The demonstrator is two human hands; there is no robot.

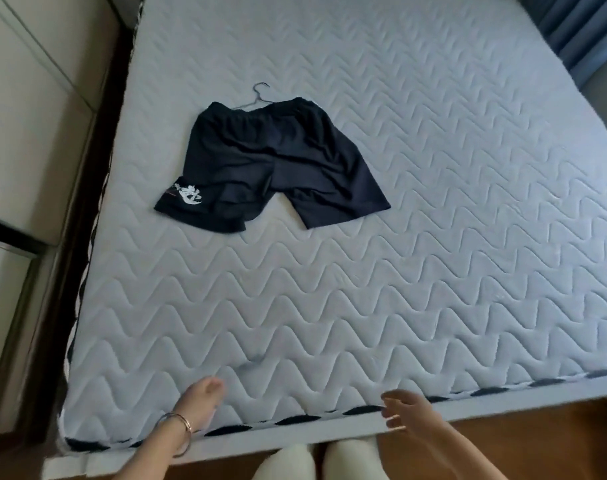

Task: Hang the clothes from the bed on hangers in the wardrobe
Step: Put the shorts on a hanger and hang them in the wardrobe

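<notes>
Dark navy shorts [270,161] with a white print on one leg lie flat on the quilted light-blue mattress [433,237], left of its middle. A thin wire hanger [258,95] pokes out from the waistband, its hook pointing away from me. My left hand [201,398], a bangle on its wrist, hovers over the near edge of the mattress with fingers loosely curled and holding nothing. My right hand [404,412] is over the same edge further right, fingers relaxed and spread, empty. Both hands are far short of the shorts.
Pale wardrobe doors [28,116] stand along the left, across a dark narrow gap beside the bed. Blue curtains [582,26] hang at the far right corner. Wooden floor [537,438] and my white slippers [315,459] show below the bed's near edge.
</notes>
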